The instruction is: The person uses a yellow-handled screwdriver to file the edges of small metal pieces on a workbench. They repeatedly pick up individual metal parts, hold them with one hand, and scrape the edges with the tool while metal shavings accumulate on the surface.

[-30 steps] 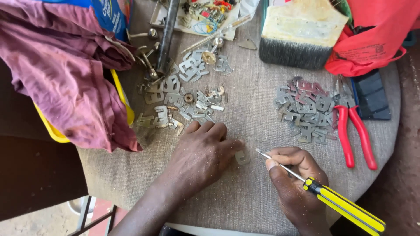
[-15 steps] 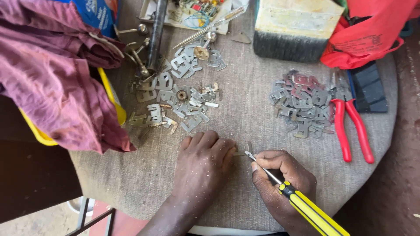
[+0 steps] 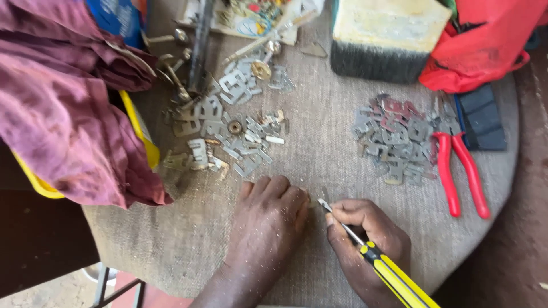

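Cloth (image 3: 63,108) was draped at the counter's (image 3: 182,239) left edge. Loose metal parts (image 3: 228,131) lay unsorted; the left hand (image 3: 265,222) pressed flat on a small piece (image 3: 315,197), the right hand (image 3: 365,239) clenched a screwdriver (image 3: 377,256). A finished-looking pile (image 3: 394,140) lay by red pliers (image 3: 462,171); much seemingly remained.

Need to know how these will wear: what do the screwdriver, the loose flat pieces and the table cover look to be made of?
Screwdriver: bare grey metal shaft, glossy yellow-and-black handle, probably plastic, held in the right hand. Flat pieces: thin dull-grey stamped metal, some reddish, perhaps rust. Table cover: coarse brownish woven cloth, like burlap, its weave showing, under the left hand.
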